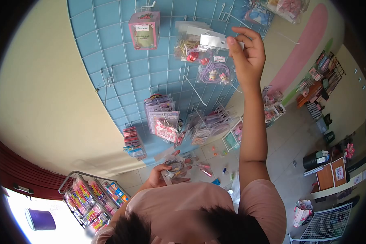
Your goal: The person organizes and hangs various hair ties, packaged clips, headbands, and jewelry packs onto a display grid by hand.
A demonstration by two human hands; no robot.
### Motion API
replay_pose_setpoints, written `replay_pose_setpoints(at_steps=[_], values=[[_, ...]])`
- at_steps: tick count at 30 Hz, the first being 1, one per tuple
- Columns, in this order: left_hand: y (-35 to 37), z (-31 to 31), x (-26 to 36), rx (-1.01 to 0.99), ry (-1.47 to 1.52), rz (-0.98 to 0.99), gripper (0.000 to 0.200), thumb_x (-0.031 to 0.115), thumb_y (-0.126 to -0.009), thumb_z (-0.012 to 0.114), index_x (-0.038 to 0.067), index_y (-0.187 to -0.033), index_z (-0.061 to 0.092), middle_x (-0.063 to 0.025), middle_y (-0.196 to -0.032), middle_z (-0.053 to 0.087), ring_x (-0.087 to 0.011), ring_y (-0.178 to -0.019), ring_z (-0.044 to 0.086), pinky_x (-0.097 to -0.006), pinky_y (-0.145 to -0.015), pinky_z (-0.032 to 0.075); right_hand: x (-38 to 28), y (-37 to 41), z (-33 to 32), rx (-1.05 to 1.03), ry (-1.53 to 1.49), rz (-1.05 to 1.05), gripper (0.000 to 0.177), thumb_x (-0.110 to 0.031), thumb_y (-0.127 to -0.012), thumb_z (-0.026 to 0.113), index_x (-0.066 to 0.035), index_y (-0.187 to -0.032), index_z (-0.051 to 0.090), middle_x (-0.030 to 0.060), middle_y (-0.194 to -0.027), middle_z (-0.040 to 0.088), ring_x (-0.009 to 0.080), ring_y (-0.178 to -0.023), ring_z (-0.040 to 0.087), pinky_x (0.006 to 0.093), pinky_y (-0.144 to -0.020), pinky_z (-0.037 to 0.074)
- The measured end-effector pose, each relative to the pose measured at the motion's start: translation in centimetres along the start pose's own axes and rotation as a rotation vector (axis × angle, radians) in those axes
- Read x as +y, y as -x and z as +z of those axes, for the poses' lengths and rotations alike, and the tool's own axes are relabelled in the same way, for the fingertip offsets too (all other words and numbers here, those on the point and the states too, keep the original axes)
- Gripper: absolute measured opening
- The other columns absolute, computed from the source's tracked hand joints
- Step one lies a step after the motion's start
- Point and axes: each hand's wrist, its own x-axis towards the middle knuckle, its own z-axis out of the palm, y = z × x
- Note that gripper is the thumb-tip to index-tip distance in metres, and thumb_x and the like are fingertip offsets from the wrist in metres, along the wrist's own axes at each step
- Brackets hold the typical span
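My right hand (248,51) is raised at the upper right, its thumb and fingers pinching the white header card of a clear packet (216,73) with purple hair ties and small figures. That packet hangs in front of other hair tie packets (187,46) at the blue wall grid. Low in the middle, near my chest, my left hand (166,173) holds several clear packets (175,166) with dark and grey bands inside. A pink box (144,32) with a green item hangs left of the raised packet.
Bare hooks (193,87) stick out from the grid (122,61). Below hang purple and pink packs (162,118) and more packets (209,124). A rack of colourful goods (89,199) stands lower left. Small items lie on the tiled floor (199,156). A counter (333,175) is at right.
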Motion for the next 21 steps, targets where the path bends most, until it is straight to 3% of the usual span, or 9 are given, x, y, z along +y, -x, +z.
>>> replay_pose_setpoints(at_steps=[7, 8, 11, 13, 15, 17, 18, 21], values=[[0.1, 0.5, 0.1, 0.002, -0.012, 0.013, 0.081, 0.008, -0.073, 0.053, 0.023, -0.146, 0.02, -0.0194, -0.138, 0.041, -0.0373, -0.125, 0.043, -0.0627, -0.097, 0.037, 3.1, 0.1, 0.9, 0.008, 0.151, 0.0, 0.024, -0.008, -0.086, 0.066, -0.002, -0.107, 0.055, -0.0026, -0.07, 0.057, 0.0013, -0.057, 0.048, 0.016, -0.05, 0.036], [0.3, 0.7, 0.2, 0.017, -0.024, 0.022, 0.081, 0.008, -0.073, 0.054, 0.023, -0.146, 0.02, -0.019, -0.138, 0.042, -0.0372, -0.124, 0.044, -0.0623, -0.097, 0.037, 3.0, 0.7, 1.1, 0.045, 0.222, -0.008, 0.029, -0.007, -0.085, 0.065, -0.002, -0.111, 0.053, 0.0029, -0.082, 0.06, 0.0067, -0.067, 0.054, 0.0207, -0.058, 0.044], [0.0, 0.2, 0.3, 0.008, -0.088, 0.064, 0.083, 0.008, -0.072, 0.057, 0.023, -0.146, 0.022, -0.0208, -0.139, 0.039, -0.0379, -0.123, 0.044, -0.0615, -0.096, 0.039, 2.2, 2.9, 2.8, 0.384, 0.382, -0.35, 0.029, -0.003, -0.086, 0.062, -0.003, -0.113, 0.051, 0.0088, -0.099, 0.059, 0.0146, -0.084, 0.057, 0.0284, -0.068, 0.048], [0.2, 0.4, 0.4, 0.007, -0.039, 0.083, 0.08, 0.008, -0.077, 0.057, 0.023, -0.146, 0.02, -0.0207, -0.138, 0.04, -0.0372, -0.121, 0.046, -0.0587, -0.093, 0.043, 0.8, 6.9, 2.9, 0.377, 0.32, -0.44, 0.03, -0.003, -0.086, 0.059, -0.003, -0.114, 0.048, 0.012, -0.112, 0.055, 0.0189, -0.094, 0.055, 0.0322, -0.075, 0.046], [0.3, 0.3, 0.7, 0.01, -0.054, 0.091, 0.079, 0.009, -0.079, 0.058, 0.023, -0.146, 0.02, -0.0209, -0.138, 0.04, -0.0366, -0.121, 0.046, -0.0574, -0.091, 0.046, -1.4, 12.3, 3.5, 0.021, 0.161, -0.474, 0.024, -0.004, -0.082, 0.06, -0.006, -0.105, 0.053, 0.0085, -0.102, 0.058, 0.0176, -0.087, 0.056, 0.0297, -0.073, 0.046], [0.9, 0.0, 1.0, 0.027, -0.085, 0.117, 0.071, 0.013, -0.084, 0.058, 0.018, -0.144, 0.022, -0.0182, -0.132, 0.047, -0.0329, -0.116, 0.052, -0.0535, -0.089, 0.049, -3.7, 15.4, 3.6, -0.702, 0.16, -0.376, 0.019, -0.008, -0.076, 0.062, -0.009, -0.095, 0.058, 0.0062, -0.096, 0.061, 0.0218, -0.079, 0.061, 0.0359, -0.067, 0.046], [1.2, -0.9, 1.1, 0.049, -0.103, 0.129, 0.067, 0.014, -0.087, 0.057, 0.016, -0.144, 0.022, -0.0172, -0.13, 0.048, -0.032, -0.115, 0.053, -0.0542, -0.089, 0.049, -4.1, 17.4, 4.4, -0.847, 0.203, -0.413, 0.024, -0.012, -0.072, 0.065, -0.011, -0.096, 0.061, 0.0034, -0.103, 0.061, 0.0221, -0.088, 0.061, 0.0376, -0.074, 0.048], [2.1, -1.8, 1.4, 0.09, -0.149, 0.17, 0.059, 0.021, -0.092, 0.054, 0.011, -0.142, 0.023, -0.0158, -0.122, 0.052, -0.0292, -0.112, 0.056, -0.0505, -0.088, 0.051, -3.7, 20.5, 5.7, -0.982, 0.253, -0.268, 0.033, -0.017, -0.07, 0.068, -0.01, -0.102, 0.062, 0.0051, -0.111, 0.06, 0.0232, -0.102, 0.058, 0.0383, -0.081, 0.047]])
